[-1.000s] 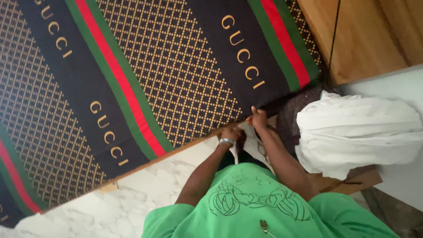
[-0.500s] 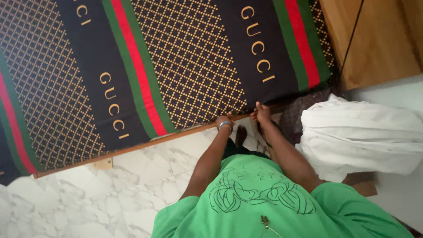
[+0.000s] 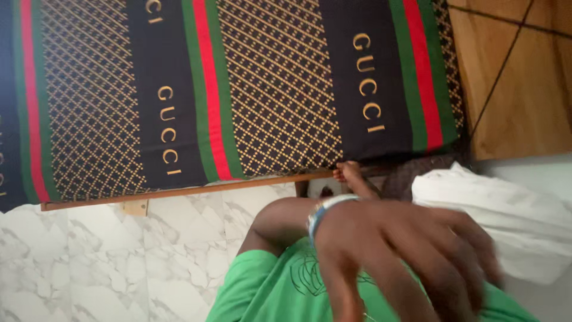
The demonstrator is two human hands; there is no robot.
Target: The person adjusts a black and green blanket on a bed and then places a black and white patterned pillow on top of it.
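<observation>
A dark bed sheet with a gold lattice and green and red stripes covers the bed across the top of the head view. My right hand is at the sheet's lower edge with its fingers curled on the hem. My left hand, a beaded bracelet at its wrist, is raised close to the camera. It is blurred, its fingers are spread, and it holds nothing. My green shirt fills the bottom middle.
A wooden bed rail runs under the sheet's edge. White marbled floor tiles lie at the lower left. A bundle of white cloth sits at the right, beside a dark patterned cloth. A wooden panel is at the upper right.
My left hand has come off the sheet's edge and lifted toward the camera with its fingers spread. My right hand stays at the hem. The view has shifted right.
</observation>
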